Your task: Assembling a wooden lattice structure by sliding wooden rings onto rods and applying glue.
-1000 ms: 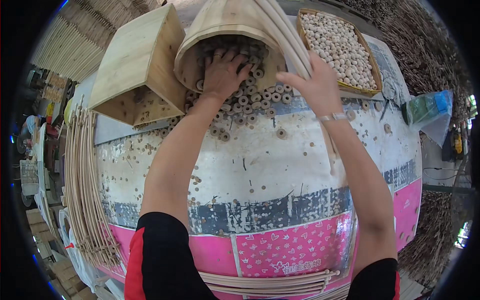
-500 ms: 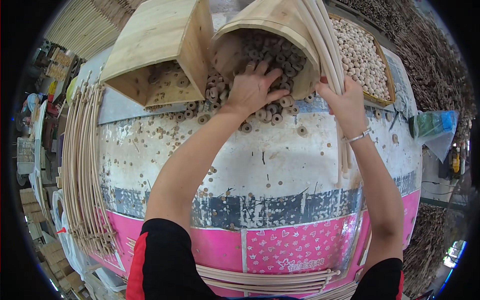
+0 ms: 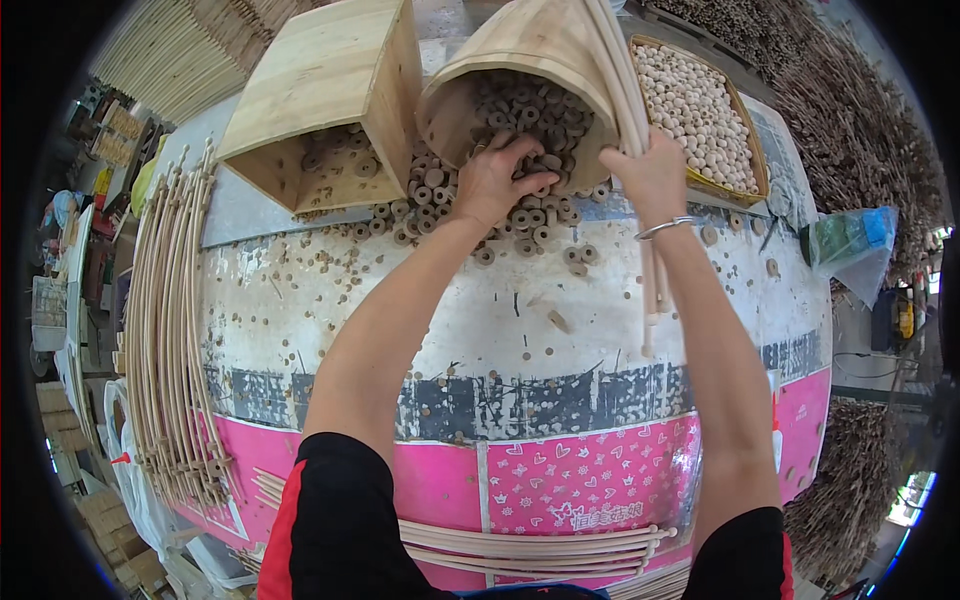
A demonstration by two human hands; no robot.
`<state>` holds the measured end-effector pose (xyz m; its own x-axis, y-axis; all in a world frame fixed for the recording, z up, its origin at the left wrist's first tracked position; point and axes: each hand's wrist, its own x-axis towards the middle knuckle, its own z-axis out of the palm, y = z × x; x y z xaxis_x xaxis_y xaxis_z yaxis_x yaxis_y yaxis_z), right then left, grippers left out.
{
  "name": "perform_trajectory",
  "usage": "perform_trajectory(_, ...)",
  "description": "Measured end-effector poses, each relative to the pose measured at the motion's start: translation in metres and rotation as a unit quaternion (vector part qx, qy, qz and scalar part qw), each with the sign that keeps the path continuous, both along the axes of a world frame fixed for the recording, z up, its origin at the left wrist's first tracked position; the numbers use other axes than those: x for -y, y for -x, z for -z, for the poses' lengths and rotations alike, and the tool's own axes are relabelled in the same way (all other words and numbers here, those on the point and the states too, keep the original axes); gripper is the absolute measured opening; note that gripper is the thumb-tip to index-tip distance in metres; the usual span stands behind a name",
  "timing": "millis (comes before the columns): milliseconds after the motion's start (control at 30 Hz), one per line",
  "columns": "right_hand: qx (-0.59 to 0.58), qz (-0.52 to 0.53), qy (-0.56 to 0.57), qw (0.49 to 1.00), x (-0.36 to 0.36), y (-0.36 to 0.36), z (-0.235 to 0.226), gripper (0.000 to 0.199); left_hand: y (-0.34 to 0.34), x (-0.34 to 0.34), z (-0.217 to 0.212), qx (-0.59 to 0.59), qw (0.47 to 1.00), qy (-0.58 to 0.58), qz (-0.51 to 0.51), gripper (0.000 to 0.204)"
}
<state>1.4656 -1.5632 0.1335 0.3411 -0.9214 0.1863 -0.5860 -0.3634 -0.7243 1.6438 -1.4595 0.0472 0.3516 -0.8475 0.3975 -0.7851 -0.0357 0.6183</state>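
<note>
Drab brown wooden rings (image 3: 535, 110), thick, round and pierced through the middle, fill the mouth of a tipped wooden bucket (image 3: 515, 55) and spill below it. At that mouth the left hand (image 3: 492, 185) curls among them; whether it pinches one, I cannot tell. Right of the bucket, the right hand (image 3: 655, 178) is wrapped around smooth, pale, slender rods (image 3: 617, 85).
</note>
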Motion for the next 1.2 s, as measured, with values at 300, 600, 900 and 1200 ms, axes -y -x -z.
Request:
perform_trajectory(300, 0.027, -0.098, -0.045, 0.994, -0.007, 0.047, -0.006, 0.024, 0.02, -0.027, 0.014, -0.009, 0.999, 0.012, 0.042, 0.02)
perform_trajectory(600, 0.054, -0.094, -0.097, 0.989, -0.02, 0.078, -0.018, 0.048, 0.021, -0.057, -0.042, -0.413, 0.911, -0.004, -0.008, 0.019)
perform_trajectory(900, 0.059, -0.179, -0.107, 0.976, -0.137, 0.23, -0.102, 0.034, 0.009, -0.162, -0.022, -0.9, 0.384, 0.137, 0.158, 0.033)
perform_trajectory(1200, 0.047, -0.174, -0.241, 0.954, -0.371, 0.392, -0.07, 0.028, 0.047, -0.3, 0.016, -0.884, 0.403, 0.236, 0.033, 0.028)
